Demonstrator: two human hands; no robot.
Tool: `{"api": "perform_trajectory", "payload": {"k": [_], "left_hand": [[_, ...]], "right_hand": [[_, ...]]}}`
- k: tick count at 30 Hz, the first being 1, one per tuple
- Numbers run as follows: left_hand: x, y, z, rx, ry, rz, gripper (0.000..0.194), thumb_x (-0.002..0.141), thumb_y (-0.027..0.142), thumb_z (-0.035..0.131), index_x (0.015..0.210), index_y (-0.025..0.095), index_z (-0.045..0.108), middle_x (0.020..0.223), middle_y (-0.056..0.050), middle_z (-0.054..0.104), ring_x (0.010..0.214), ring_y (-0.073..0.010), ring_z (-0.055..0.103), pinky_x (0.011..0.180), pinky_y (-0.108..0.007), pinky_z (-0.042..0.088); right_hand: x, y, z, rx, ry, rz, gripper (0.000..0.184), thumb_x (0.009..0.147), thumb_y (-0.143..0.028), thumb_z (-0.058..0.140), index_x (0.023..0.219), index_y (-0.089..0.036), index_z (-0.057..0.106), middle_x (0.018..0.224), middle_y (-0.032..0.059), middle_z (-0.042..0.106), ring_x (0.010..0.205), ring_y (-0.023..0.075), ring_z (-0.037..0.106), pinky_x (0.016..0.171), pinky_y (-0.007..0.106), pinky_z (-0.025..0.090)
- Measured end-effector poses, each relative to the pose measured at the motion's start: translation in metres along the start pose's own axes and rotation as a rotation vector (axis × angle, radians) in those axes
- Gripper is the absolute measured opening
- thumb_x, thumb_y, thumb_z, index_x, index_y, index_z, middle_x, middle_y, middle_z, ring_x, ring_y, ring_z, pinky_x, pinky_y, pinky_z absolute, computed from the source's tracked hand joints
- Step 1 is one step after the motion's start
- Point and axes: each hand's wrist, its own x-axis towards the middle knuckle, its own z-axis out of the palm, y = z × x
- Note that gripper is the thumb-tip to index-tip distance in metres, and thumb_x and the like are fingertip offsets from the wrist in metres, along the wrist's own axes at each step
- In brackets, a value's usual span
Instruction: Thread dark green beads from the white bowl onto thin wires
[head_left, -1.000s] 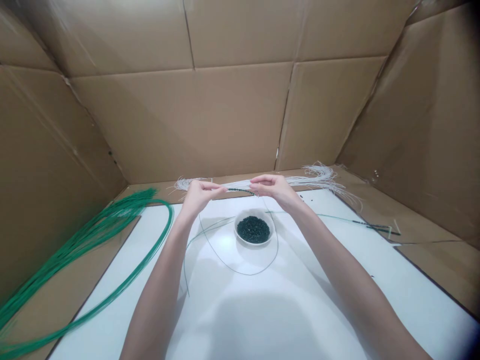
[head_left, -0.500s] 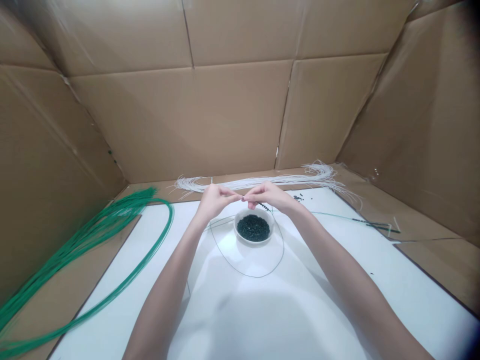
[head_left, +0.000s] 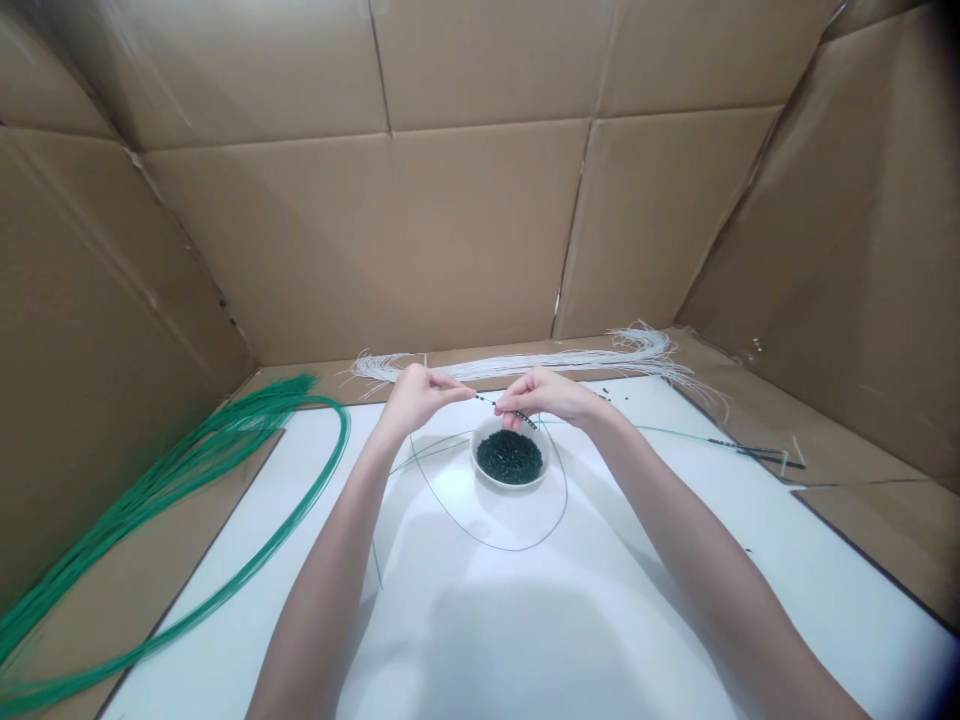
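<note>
Between my hands runs a thin green wire with small dark beads on it, looping down in front of a white bowl. My left hand pinches the wire close to a few dark beads, left of the bowl. Above the bowl, my right hand pinches the same wire, and a short row of threaded beads slants down from its fingers. Loose dark beads fill the bowl. The exact grip of the fingertips is too small to make out.
A bundle of green wires curves along the left side. White wires lie across the back. On the right rest beaded wires, and a few stray beads lie behind my right hand. Cardboard walls enclose the white tabletop.
My hands have moved apart from fingertips touching, the left one shifting left. A stretch of wire with beads now shows between them.
</note>
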Motion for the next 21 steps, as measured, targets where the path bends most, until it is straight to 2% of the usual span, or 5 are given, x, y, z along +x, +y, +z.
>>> {"api": "perform_trajectory", "payload": {"k": [5,9,11,15,21], "left_hand": [[-0.002,0.004,0.006,0.023,0.016,0.003,0.028,0.066,0.04,0.06,0.075,0.016,0.073,0.069,-0.003,0.069,0.064,-0.0145,0.055,0.058,-0.023,0.036],[-0.002,0.007,0.01,0.046,0.013,0.022,0.028,0.067,0.039,0.06,0.072,0.015,0.073,0.067,-0.003,0.068,0.063,-0.0142,0.055,0.059,-0.023,0.036],[-0.002,0.006,0.01,0.033,0.007,0.02,0.028,0.065,0.04,0.061,0.071,0.015,0.073,0.067,-0.003,0.068,0.064,-0.0141,0.055,0.059,-0.023,0.036],[-0.001,0.003,0.007,-0.006,-0.008,-0.015,0.029,0.063,0.042,0.063,0.071,0.015,0.072,0.068,-0.002,0.068,0.064,-0.0135,0.054,0.059,-0.023,0.035],[0.0,0.002,0.006,0.028,-0.014,-0.003,0.026,0.062,0.04,0.064,0.068,0.016,0.072,0.064,-0.002,0.067,0.061,-0.0124,0.052,0.056,-0.022,0.034]], "right_hand": [[-0.001,-0.006,0.009,-0.018,0.039,-0.093,0.029,0.066,-0.032,0.066,0.09,-0.016,0.067,0.077,0.0043,0.069,0.068,0.0123,0.06,0.068,0.026,0.045],[0.0,-0.009,0.018,-0.036,0.139,-0.175,0.025,0.066,-0.035,0.066,0.075,-0.012,0.069,0.062,0.0022,0.064,0.059,0.0099,0.056,0.062,0.025,0.044],[0.001,-0.008,0.019,-0.017,0.154,-0.132,0.026,0.063,-0.036,0.068,0.067,-0.011,0.068,0.057,0.0022,0.062,0.055,0.0093,0.054,0.061,0.025,0.044],[0.001,-0.005,0.013,0.058,0.095,0.01,0.027,0.062,-0.036,0.069,0.073,-0.011,0.068,0.07,0.0063,0.067,0.06,0.0104,0.059,0.065,0.025,0.047],[-0.001,-0.005,0.01,0.052,0.03,0.048,0.027,0.063,-0.037,0.069,0.07,-0.011,0.067,0.065,0.0051,0.066,0.056,0.0092,0.058,0.058,0.022,0.045]]}}
